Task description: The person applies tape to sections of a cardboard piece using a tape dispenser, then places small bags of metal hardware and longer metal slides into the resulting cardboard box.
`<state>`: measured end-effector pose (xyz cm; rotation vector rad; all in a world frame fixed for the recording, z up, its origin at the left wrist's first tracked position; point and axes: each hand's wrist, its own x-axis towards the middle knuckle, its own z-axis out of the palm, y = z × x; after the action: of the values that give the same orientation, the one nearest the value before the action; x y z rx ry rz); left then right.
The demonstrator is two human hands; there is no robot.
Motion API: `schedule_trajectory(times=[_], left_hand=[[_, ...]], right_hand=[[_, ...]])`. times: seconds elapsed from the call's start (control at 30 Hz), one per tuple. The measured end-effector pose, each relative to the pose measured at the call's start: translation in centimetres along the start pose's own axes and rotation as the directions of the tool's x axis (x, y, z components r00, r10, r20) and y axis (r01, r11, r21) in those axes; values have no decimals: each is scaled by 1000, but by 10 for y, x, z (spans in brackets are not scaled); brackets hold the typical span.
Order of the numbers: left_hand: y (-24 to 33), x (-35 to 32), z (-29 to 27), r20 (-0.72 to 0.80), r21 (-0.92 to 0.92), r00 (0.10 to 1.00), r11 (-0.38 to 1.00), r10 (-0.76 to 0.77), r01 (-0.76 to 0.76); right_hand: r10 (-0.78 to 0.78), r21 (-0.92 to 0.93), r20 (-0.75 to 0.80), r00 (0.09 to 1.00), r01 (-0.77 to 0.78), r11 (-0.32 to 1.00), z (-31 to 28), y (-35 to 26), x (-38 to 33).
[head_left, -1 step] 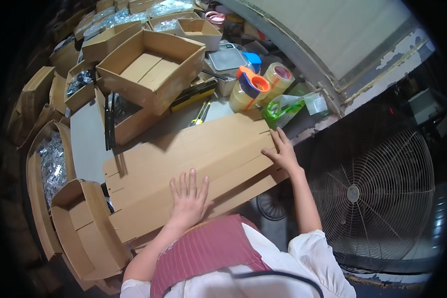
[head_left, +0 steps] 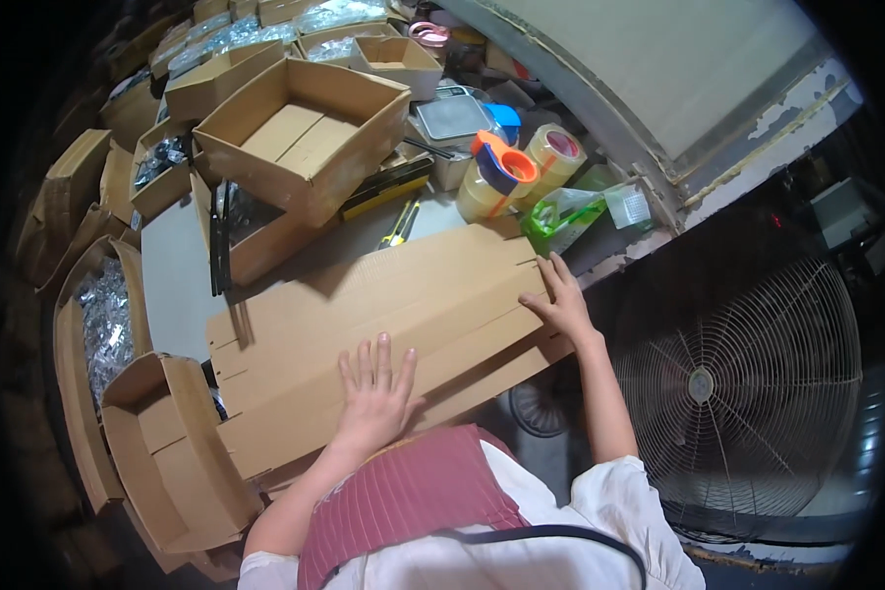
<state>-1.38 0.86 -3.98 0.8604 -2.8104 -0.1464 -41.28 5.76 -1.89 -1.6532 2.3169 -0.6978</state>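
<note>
A flat, slotted cardboard sheet (head_left: 423, 285) lies across the table in front of me, creased along its length. My left hand (head_left: 377, 401) rests flat on its near part, with fingers spread and nothing held. At the sheet's right end, my right hand (head_left: 564, 305) presses down with its fingers apart, close to the slots. Another brown cardboard piece (head_left: 506, 379) shows under the near edge. Just beyond the far edge lies a yellow and black cutter knife (head_left: 400, 224). Rolls of clear tape (head_left: 555, 147) and an orange and blue tape dispenser (head_left: 504, 162) stand beyond my right hand.
An open cardboard box (head_left: 310, 133) sits at the far left of the sheet. Another open box (head_left: 172, 442) stands at left, beside a box of clear plastic packets (head_left: 105, 320). A green and clear plastic bag (head_left: 565, 218) lies near the tape. At right is a large caged fan (head_left: 700, 385).
</note>
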Motion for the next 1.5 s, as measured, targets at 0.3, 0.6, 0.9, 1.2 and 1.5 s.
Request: schedule_trajectory(times=[0.3,0.6,0.9,1.2,1.5], left_hand=[[4,3,2,-21,3,1000,1000,-2,2],[27,36,14,-47,-65,999,998,-2,-1],[41,63,14,-64,-31,997,999,38,-40],[41,58,24,-120,-39,992,998,33,-38],[44,63,30,-132,-73,990,996,43,-52]], right_hand=[[-353,-178,182,918,383,906,31,-43,-4],[-417,-148,182,891,444,884,35,-61,-3],[-489,-71,170,855,506,860,38,-60,8],[-524,-407,-401,751,367,837,16,-90,148],[-335,-104,-291,896,318,942,-16,-67,191]])
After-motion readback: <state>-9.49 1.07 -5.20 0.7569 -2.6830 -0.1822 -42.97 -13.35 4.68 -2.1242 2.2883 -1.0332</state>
